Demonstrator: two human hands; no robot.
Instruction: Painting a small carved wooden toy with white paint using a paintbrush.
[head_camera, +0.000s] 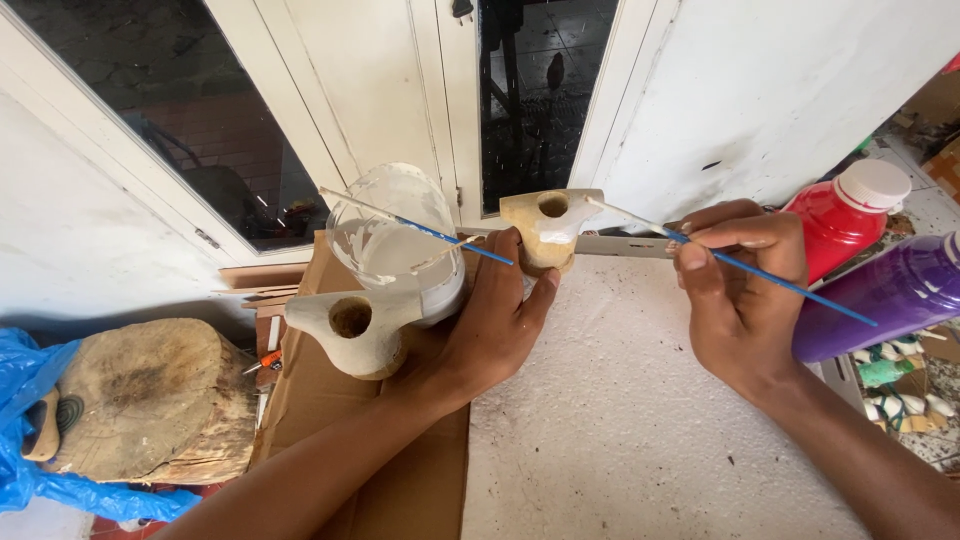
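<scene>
Half the wooden piece (545, 228) hides behind left hand (490, 320).

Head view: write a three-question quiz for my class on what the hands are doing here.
1. True or false: the right hand holds a blue brush.
2. What does the left hand grip? A) red bottle B) wooden piece C) log
3. Fill in: a second brush rests in the clear ____.

Key: 1 true. 2 B, the wooden piece. 3 jar.
</scene>
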